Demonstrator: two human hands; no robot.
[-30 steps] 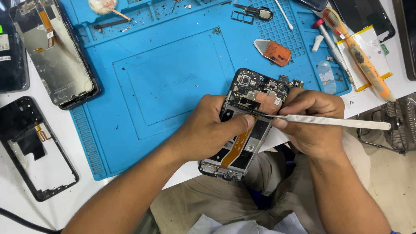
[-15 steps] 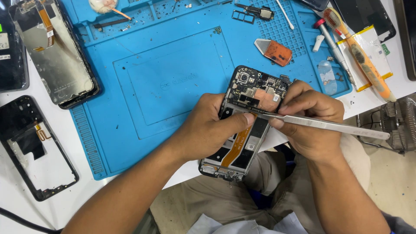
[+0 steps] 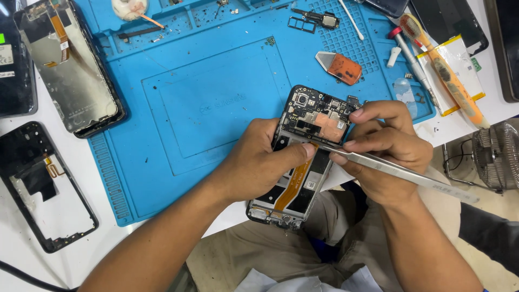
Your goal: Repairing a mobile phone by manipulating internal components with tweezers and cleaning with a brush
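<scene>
The left hand [image 3: 259,162] grips an opened smartphone [image 3: 303,157] by its left side, thumb laid across the middle, holding it tilted over the near edge of the blue repair mat [image 3: 216,103], partly above the person's lap. The phone's back is off, baring the circuit board at its far end and an orange flex cable [image 3: 292,184] running down its length. The right hand [image 3: 389,151] pinches metal tweezers [image 3: 400,173], their tips set at the board's lower edge, apparently touching a connector beside the left thumb. Near the mat's far right corner lies an orange-and-grey opening pick [image 3: 339,66]; a toothbrush [image 3: 443,70] rests on the worktop beyond the mat's right edge. Two stripped phone frames [image 3: 70,70] [image 3: 43,189] lie at the left.
</scene>
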